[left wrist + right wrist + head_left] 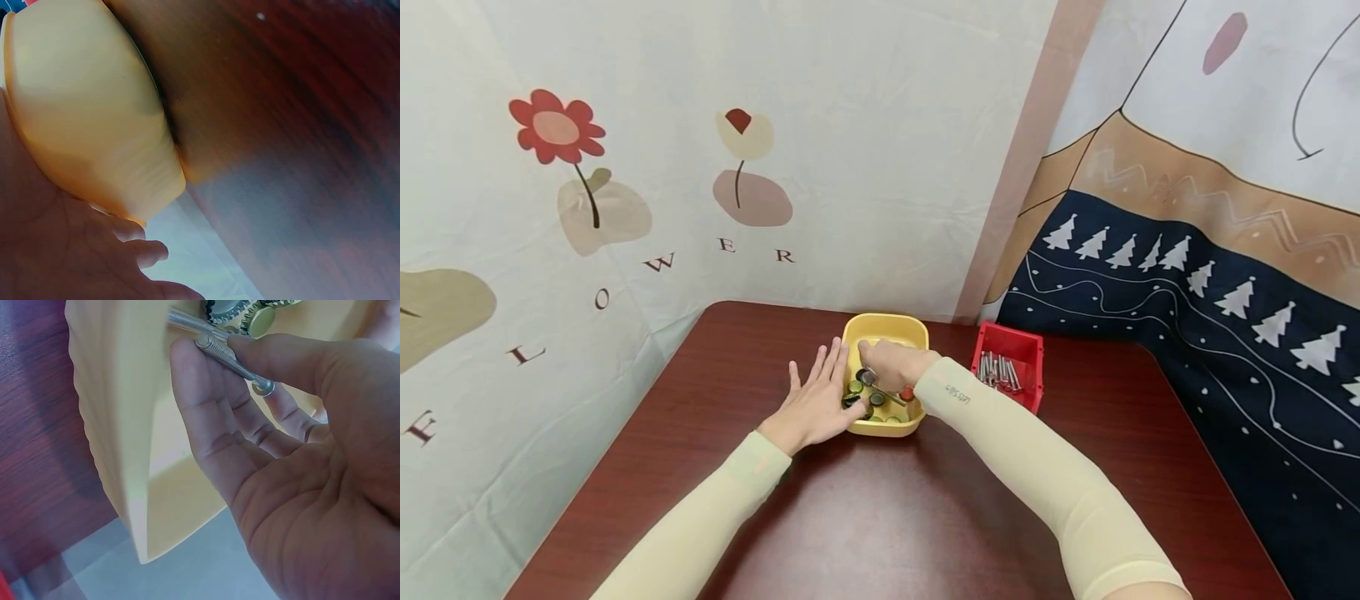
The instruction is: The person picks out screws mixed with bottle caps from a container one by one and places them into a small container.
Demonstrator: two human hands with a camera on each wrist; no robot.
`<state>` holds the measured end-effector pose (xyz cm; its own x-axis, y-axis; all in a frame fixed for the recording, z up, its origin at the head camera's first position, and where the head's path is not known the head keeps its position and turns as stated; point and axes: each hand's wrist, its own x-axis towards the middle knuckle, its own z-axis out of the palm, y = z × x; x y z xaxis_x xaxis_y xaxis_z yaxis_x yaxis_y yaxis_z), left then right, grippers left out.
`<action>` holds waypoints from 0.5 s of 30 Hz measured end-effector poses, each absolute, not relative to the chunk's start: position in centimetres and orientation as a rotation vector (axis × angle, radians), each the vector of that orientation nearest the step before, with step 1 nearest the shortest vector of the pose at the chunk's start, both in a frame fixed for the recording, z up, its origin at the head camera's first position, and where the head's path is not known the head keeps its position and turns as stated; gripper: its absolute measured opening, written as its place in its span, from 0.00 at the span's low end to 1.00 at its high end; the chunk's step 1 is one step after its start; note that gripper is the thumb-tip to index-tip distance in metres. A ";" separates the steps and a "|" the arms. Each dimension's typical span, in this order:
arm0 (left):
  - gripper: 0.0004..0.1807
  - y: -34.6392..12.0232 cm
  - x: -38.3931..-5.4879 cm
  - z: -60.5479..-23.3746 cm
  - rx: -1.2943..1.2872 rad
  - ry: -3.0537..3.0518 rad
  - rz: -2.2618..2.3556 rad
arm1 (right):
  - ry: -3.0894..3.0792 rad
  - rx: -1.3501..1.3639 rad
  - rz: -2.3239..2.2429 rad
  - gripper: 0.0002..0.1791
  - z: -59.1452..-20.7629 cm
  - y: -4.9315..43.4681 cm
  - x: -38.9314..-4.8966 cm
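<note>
A yellow plastic bin [886, 430] stands on the table with several bottle caps [877, 399] inside, some green and one red. My left hand [816, 404] lies along the bin's left side with its fingers straight and spread; the left wrist view shows its palm beside the bin's outer wall [87, 112]. Reaching into the bin, my right hand [895, 364] pinches a silver bolt [226, 356] between thumb and fingertips, threaded end outward. Behind it in the right wrist view lies another metal bolt [190, 322], near crimped caps [261, 321].
To the right of the yellow bin stands a red bin [1038, 367] holding several silver bolts [998, 372]. Both bins are near the back edge of the dark red wooden table [880, 517]. Printed cloth [865, 167] hangs behind.
</note>
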<state>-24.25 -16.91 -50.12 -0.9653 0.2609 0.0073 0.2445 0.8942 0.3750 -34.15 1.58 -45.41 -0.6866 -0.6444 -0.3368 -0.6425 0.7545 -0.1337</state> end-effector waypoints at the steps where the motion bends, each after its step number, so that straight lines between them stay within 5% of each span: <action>1: 0.60 -16.9 -24.2 -50.1 0.403 3.014 0.588 | 2.591 -0.994 -0.012 0.20 -45.8 1.6 -34.6; 15: 0.60 -16.9 -24.1 -49.9 0.409 3.015 0.596 | 2.571 -1.029 -0.166 0.22 -48.8 2.7 -37.1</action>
<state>-24.12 -16.86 -49.90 -0.9644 0.2643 0.0107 0.2485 0.8914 0.3791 -37.14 2.71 -48.78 -0.6671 -0.6861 -0.2902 -0.6431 0.7271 -0.2405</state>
